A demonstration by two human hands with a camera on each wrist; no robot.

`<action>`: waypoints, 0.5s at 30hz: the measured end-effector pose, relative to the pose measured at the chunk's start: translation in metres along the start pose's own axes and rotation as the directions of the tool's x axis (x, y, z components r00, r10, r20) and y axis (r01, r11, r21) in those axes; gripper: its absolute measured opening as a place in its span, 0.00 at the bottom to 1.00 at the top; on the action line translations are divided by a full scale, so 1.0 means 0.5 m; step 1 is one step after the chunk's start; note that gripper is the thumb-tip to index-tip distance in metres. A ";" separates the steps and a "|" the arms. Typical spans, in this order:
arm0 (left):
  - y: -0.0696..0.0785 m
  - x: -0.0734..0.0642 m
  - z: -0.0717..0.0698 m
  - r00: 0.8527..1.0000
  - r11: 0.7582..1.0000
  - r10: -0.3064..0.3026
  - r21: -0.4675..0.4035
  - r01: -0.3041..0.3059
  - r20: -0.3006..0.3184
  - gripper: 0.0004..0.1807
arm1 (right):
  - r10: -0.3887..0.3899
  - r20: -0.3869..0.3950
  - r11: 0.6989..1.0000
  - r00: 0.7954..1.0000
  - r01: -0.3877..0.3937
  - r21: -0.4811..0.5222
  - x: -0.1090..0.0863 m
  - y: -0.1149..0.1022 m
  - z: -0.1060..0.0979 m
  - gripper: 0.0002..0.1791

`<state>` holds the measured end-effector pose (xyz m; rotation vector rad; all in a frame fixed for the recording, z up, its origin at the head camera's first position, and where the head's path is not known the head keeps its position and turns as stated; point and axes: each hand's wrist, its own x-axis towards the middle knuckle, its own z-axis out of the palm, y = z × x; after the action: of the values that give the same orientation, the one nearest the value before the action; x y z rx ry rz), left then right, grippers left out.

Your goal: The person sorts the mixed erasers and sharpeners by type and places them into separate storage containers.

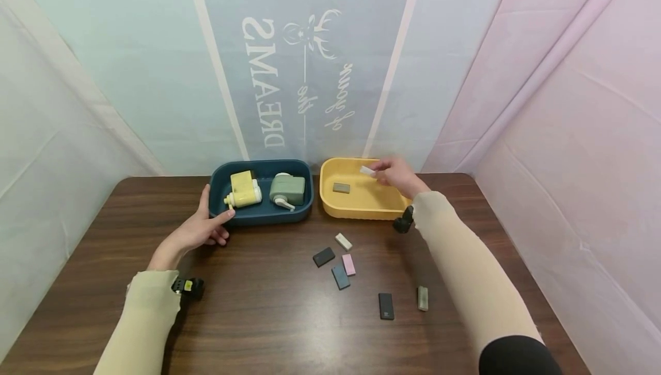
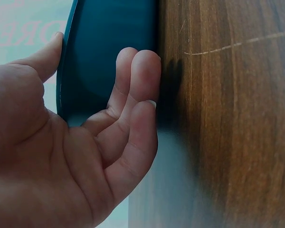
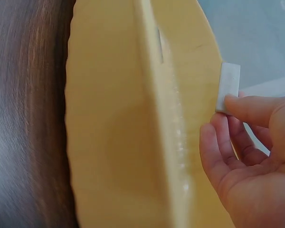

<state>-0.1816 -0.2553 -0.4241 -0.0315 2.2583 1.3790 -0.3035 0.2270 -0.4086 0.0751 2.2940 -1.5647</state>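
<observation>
The right hand (image 1: 396, 176) pinches one white block (image 3: 232, 80) above the yellow bin (image 1: 356, 213), its far rim close by, open floor between block and one olive block (image 1: 341, 188) leftward. Nearer the person lie six blocks (image 1: 341, 277). Well left, the loosely spread left hand (image 1: 193, 230) touches the blue bin (image 1: 268, 219) holding two dispensers (image 1: 291, 187).

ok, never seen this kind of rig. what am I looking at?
No robot: these are a person's bare hands. The wide picture comes from a camera on the head; the two close-ups come from cameras on the wrists.

The left hand holds the near left corner of a blue tray, which contains a yellow object and a green one. The right hand pinches a small white block over a yellow tray, where a greenish-brown block lies.

Six more little blocks lie on the wooden table.
</observation>
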 end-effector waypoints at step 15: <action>-0.005 0.001 0.003 1.000 1.000 0.013 0.000 -0.013 -0.006 0.56 | -0.013 -0.067 1.000 0.998 0.012 -0.006 0.002 0.052 0.040 0.16</action>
<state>-0.1809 -0.2551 -0.4267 -0.0216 2.2671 1.3873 -0.2927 0.2188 -0.4386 0.1135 2.3541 -1.5848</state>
